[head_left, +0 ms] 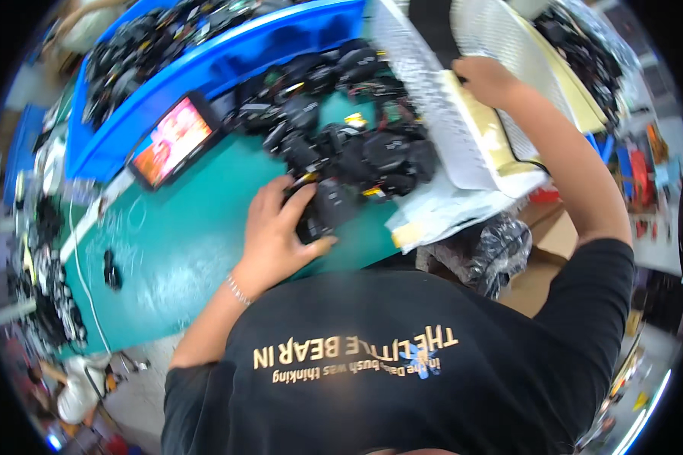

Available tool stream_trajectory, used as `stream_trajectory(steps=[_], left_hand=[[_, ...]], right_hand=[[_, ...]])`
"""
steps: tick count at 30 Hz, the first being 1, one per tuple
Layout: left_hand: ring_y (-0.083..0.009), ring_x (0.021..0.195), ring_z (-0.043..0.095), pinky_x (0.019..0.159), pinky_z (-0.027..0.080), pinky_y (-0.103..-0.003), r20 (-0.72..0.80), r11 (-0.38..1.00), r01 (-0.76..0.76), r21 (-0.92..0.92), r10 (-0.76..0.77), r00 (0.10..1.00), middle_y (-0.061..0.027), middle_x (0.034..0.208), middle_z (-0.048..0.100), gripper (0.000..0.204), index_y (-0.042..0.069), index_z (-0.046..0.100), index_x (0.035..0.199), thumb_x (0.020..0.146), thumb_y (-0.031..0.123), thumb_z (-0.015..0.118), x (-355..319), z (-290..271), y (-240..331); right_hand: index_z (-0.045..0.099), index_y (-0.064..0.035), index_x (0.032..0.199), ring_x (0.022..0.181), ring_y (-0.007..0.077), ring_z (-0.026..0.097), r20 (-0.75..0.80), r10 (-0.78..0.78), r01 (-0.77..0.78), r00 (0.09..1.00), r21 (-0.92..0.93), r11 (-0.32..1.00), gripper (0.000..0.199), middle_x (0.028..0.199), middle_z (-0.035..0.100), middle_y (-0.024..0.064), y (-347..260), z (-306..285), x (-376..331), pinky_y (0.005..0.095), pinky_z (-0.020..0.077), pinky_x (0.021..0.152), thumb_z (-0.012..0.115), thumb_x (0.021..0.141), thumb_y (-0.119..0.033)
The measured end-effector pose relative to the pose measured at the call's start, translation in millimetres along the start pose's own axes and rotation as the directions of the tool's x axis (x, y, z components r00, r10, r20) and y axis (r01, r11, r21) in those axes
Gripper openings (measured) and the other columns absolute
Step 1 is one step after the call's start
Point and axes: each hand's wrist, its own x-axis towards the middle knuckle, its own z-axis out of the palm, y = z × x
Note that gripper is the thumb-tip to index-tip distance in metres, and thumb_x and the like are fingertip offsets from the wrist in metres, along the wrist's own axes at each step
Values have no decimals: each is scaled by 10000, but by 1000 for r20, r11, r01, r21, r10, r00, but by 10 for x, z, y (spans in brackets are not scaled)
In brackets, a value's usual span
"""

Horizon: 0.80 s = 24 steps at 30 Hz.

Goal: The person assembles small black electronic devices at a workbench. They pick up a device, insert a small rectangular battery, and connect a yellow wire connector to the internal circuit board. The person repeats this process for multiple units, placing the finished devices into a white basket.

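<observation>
Spanning the pile of black devices (387,152) and a white textured tray (440,129)

On the head view, the left hand (281,227) is right at the near edge of the pile, thumb and fingers apart around a dark piece (309,224); whether they press on it, I cannot tell! A bracelet (239,290) circles that wrist. Across to the right hand (487,82), up at the tray's rim, fingers bent inward, and what they may hold is hidden. A dark cord (506,136) loops below that hand, over the tray's yellow part. Beneath the tray's near end lies a crumpled white plastic sheet (448,212).

And look at the green surface (174,265): the pile sits between tray and left hand, backed by a blue bin (296,34) full of similar dark items! A lit screen (174,142) leans just beside the bin, and one small black piece (111,269) lies well apart, far left.
</observation>
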Motion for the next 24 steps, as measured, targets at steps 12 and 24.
stream_trajectory(steps=[12,24], left_hand=[[-319,907,539,771,465,-382,-141,978,21,-208,-52,989,-161,990,521,466,19,536,1001,617,145,767,-218,11,-166],[-272,830,517,726,448,-341,-227,943,187,-276,-253,941,-143,954,506,437,15,463,1008,630,50,678,-642,-275,-428]], right_hand=[[567,15,822,787,399,567,46,75,-83,996,225,971,115,806,593,211,-58,-85,-11,433,429,682,596,763,-79],[654,-22,891,835,387,611,112,96,-119,989,220,968,261,849,648,203,-237,-170,-5,429,473,717,613,746,-236]])
